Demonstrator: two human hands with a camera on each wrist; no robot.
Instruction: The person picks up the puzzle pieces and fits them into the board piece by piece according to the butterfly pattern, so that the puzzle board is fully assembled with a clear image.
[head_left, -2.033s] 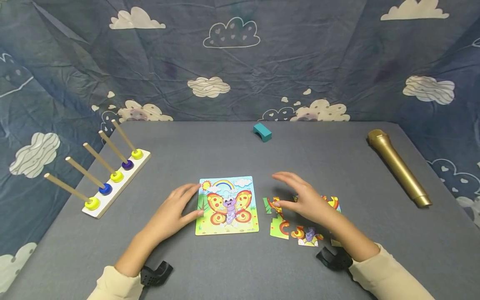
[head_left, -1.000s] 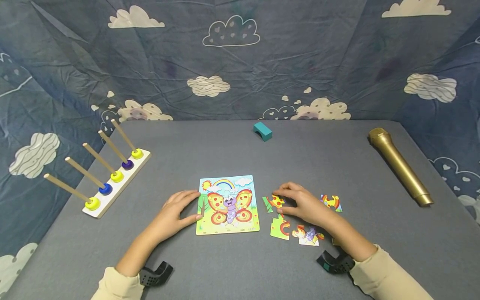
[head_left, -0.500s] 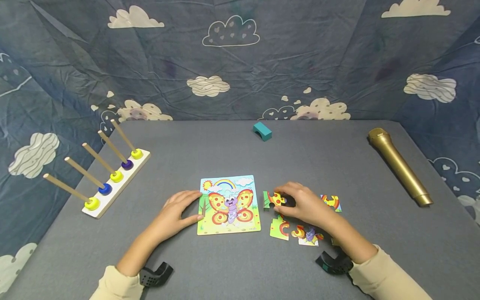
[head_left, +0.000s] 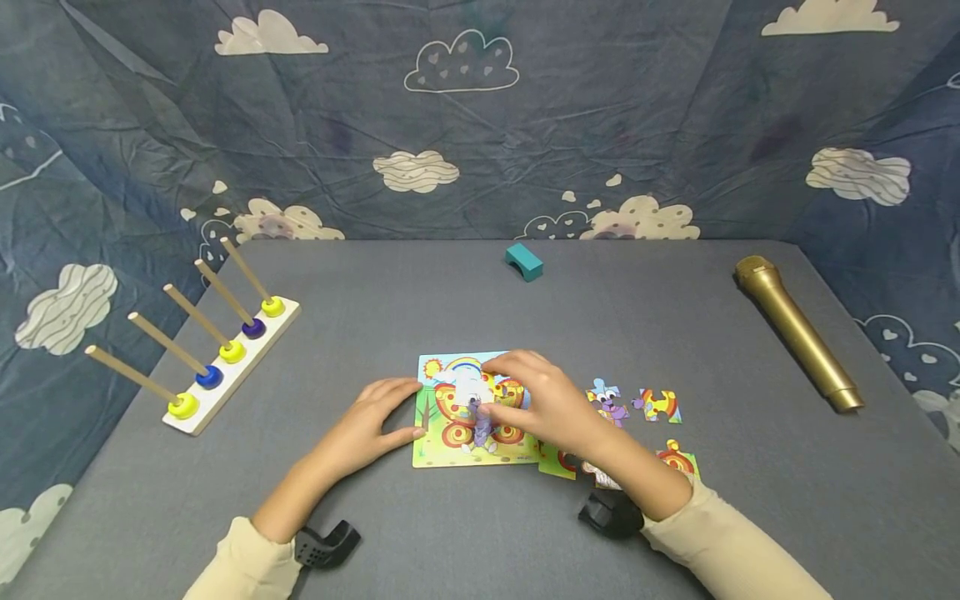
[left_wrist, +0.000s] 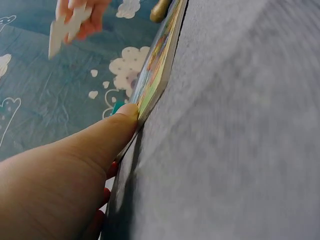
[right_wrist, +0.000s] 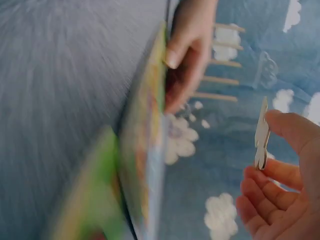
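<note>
A square butterfly puzzle board [head_left: 442,454] lies flat on the grey table, its picture partly covered by my right hand [head_left: 551,404]. That hand pinches a jigsaw piece [right_wrist: 262,132] between thumb and fingers, raised above the board; its pale back [head_left: 471,385] faces me in the head view. My left hand [head_left: 367,425] touches the board's left edge with thumb and forefinger spread apart. In the left wrist view the thumb [left_wrist: 122,125] presses the board's rim. Several loose pieces lie right of the board, among them a purple one [head_left: 609,407] and a green one [head_left: 557,462].
At the left stands a white base with slanted wooden pegs [head_left: 247,350] and yellow and blue rings. A teal arch block [head_left: 525,262] sits near the back edge, and a gold microphone [head_left: 798,333] lies at the right. A cloud-printed cloth [head_left: 480,125] hangs behind.
My right hand has picked up the upper-left loose piece and carried it left over the board. The board and my left hand have shifted a little to the right.
</note>
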